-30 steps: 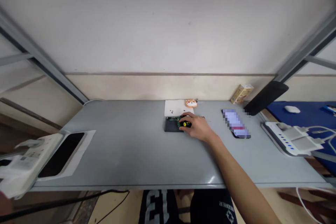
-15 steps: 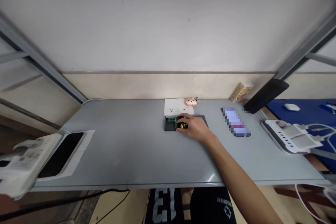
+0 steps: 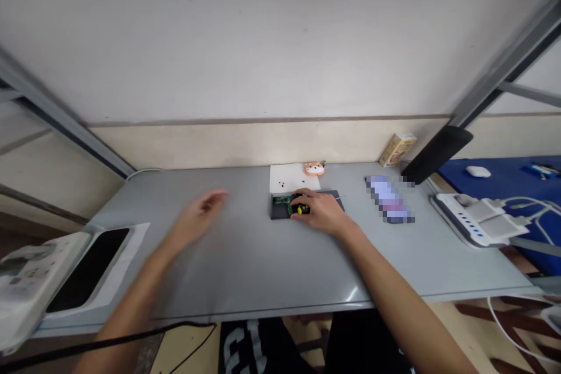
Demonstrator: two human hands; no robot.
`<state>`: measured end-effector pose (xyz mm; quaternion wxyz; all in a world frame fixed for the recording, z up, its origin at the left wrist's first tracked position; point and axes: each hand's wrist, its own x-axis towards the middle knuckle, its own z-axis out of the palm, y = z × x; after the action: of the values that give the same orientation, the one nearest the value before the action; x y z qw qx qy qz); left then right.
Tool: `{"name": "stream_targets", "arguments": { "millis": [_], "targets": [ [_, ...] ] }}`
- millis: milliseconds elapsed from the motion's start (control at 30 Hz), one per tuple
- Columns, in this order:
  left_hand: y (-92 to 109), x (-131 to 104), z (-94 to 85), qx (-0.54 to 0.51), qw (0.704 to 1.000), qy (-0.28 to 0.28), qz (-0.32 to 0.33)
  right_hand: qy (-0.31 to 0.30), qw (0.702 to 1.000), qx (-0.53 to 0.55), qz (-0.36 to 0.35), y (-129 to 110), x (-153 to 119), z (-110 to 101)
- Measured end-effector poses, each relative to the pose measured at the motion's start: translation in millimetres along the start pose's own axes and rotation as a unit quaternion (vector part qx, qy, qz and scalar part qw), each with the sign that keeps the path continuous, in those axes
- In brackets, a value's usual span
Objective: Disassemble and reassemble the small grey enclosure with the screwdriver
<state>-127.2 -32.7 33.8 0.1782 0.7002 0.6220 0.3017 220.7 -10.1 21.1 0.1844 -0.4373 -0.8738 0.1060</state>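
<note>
Near the middle of the desk lies an opened black case (image 3: 279, 210) with a green circuit board (image 3: 284, 199) inside. Over its right part, my right hand (image 3: 322, 210) is closed round a black-and-yellow screwdriver (image 3: 301, 209); the yellow end points left and a thin shaft shows past the knuckles on the right. The palm hides part of the case. My left hand (image 3: 204, 210) is in the air over the desk, left of the case and apart from it. Motion blurs its fingers. Behind the case, a white paper sheet (image 3: 284, 175) bears several tiny dark screws (image 3: 281, 184).
An orange animal-face case (image 3: 314, 169) sits on the sheet's right corner. To the right are a phone (image 3: 389, 198), a small box (image 3: 397, 149), a black upright object (image 3: 438, 155) and a power strip (image 3: 464, 219). At left, a black phone (image 3: 90, 269) lies by a white socket block (image 3: 48, 280).
My left hand has come into view from the lower left and is over the left part of the desk. My right hand stays at the case with the screwdriver. The view has shifted slightly.
</note>
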Motion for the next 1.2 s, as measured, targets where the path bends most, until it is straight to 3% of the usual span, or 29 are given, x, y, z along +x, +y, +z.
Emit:
{"name": "stream_targets", "arguments": {
  "millis": [133, 200, 300, 433, 667, 1033, 1200],
  "targets": [
    [20.2, 28.6, 56.5, -0.036, 0.992, -0.096, 0.078, 0.008, 1.000, -0.001, 0.001, -1.5, 0.6, -1.0],
    [30.6, 38.8, 77.1, -0.021, 0.989, -0.093, 0.112, 0.005, 1.000, -0.002, 0.000, -2.0, 0.9, -1.2],
    [34.6, 43.6, 90.9, -0.019, 0.989, -0.074, 0.125, -0.001, 1.000, -0.003, -0.001, -1.7, 1.0, -0.1],
    [27.3, 37.7, 93.5, -0.044, 0.989, -0.060, 0.131, 0.006, 1.000, 0.000, 0.000, -0.2, 1.1, 2.6],
    [23.5, 33.3, 90.3, -0.062, 0.979, -0.084, 0.172, 0.004, 1.000, 0.002, 0.003, -0.9, 1.2, 2.5],
    [25.3, 31.4, 91.2, -0.055, 0.986, -0.075, 0.137, -0.016, 0.999, -0.035, 0.005, -5.3, -0.6, 1.0],
    [34.9, 28.2, 85.6, -0.014, 0.982, -0.018, 0.186, -0.035, 0.999, -0.030, 0.014, -3.0, -1.7, -4.0]
  ]
}}
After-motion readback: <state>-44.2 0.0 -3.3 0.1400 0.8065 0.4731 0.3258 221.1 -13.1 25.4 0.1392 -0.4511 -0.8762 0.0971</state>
